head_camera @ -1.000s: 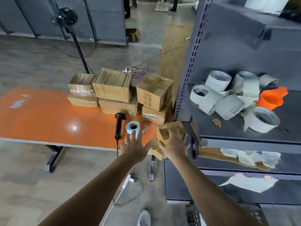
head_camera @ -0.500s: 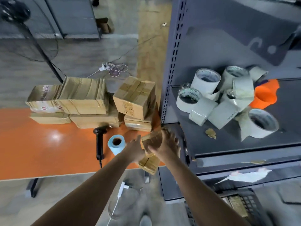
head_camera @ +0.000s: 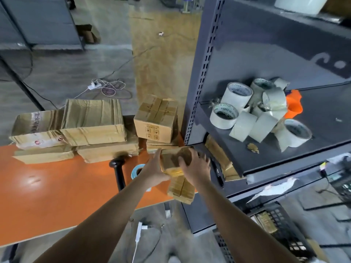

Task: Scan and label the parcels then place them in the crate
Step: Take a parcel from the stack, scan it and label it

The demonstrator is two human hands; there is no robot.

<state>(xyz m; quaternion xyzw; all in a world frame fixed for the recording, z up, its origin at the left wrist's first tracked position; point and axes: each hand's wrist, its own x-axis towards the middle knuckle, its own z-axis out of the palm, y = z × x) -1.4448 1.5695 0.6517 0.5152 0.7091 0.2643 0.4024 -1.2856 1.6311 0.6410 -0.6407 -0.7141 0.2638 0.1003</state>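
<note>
- A grey rack (head_camera: 201,92) is set against the right end of an orange table (head_camera: 57,186).
- Stacked parcels (head_camera: 93,120) are ranged along the table's far edge.
- A small parcel (head_camera: 171,160) is clasped from either side by the left hand (head_camera: 155,169) and right hand (head_camera: 195,168), at the table's right end.
- A scanner (head_camera: 118,168) and a blue label roll (head_camera: 135,170) are seen just left of the hands.
</note>
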